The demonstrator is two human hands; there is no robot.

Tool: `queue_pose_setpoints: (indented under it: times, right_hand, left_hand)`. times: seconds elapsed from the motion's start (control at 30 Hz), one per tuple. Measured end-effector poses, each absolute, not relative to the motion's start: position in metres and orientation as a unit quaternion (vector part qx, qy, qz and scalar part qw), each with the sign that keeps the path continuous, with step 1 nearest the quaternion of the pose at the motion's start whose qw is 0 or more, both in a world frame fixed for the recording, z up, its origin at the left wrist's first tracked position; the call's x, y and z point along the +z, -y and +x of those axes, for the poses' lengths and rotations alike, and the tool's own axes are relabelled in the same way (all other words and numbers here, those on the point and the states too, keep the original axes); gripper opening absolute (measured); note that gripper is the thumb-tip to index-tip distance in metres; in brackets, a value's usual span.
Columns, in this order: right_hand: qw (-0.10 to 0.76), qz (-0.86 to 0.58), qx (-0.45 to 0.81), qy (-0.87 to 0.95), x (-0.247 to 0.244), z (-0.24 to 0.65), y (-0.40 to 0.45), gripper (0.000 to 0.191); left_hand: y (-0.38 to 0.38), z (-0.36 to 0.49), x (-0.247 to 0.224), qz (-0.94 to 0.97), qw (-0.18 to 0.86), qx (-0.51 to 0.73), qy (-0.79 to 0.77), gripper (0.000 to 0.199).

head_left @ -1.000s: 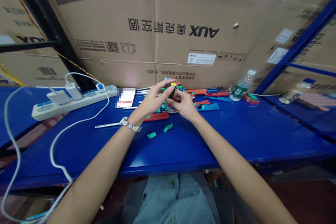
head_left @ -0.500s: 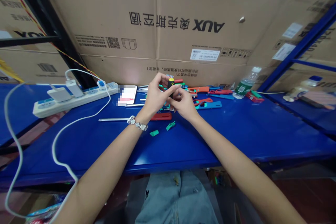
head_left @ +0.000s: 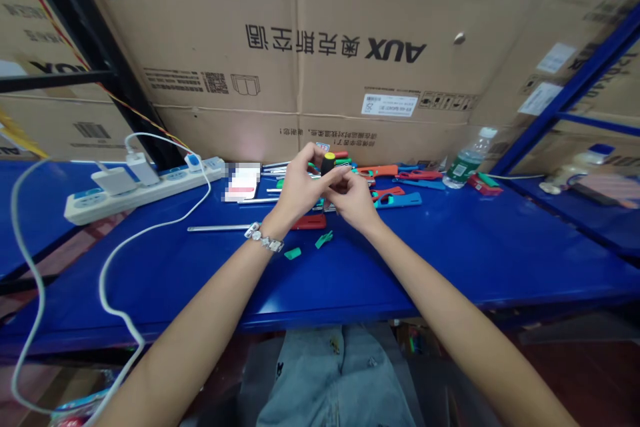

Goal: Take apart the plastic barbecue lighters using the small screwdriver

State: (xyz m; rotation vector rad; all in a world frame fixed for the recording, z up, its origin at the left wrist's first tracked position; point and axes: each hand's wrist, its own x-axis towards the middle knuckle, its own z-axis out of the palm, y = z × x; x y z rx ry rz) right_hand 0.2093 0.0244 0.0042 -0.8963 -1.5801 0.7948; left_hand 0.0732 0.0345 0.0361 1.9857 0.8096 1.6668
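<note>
in the head view, a small tool handle point(head_left: 328, 163) is black with a round yellow end, and it stands nearly upright above the blue table point(head_left: 400, 280), between the two hands. the left hand point(head_left: 300, 188) holds it in a narrow grip. the right hand point(head_left: 357, 201) is curled close beside, but i cannot tell what it holds. fingers hide the handle's lower part; the left wrist partly covers a red lighter point(head_left: 311, 221).
</note>
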Motion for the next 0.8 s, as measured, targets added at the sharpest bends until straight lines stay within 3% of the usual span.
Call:
queue_pose_setpoints:
  times: [0.23,0.4,0.67,0.8]
  right_hand:
    - [0.467,-0.323,0.362,0.739,0.02,0.219,-0.016,0.031]
    - [0.534,-0.38,0.306,0.69,0.011,0.211,-0.019,0.038]
    - [0.451,-0.337,0.355,0.747,0.021,0.218,-0.017,0.033]
    - [0.513,-0.371,0.309,0.71,0.015,0.212,-0.017,0.033]
  left_hand:
    - [-0.03,0.06,0.041,0.763,0.255,0.54,-0.249,0.02]
    - [-0.036,0.066,0.037,0.706,0.219,0.612,-0.28,0.027]
    - [-0.03,0.059,0.044,0.765,0.235,0.54,-0.26,0.023]
    - [-0.033,0.062,0.042,0.721,0.222,0.592,-0.283,0.024]
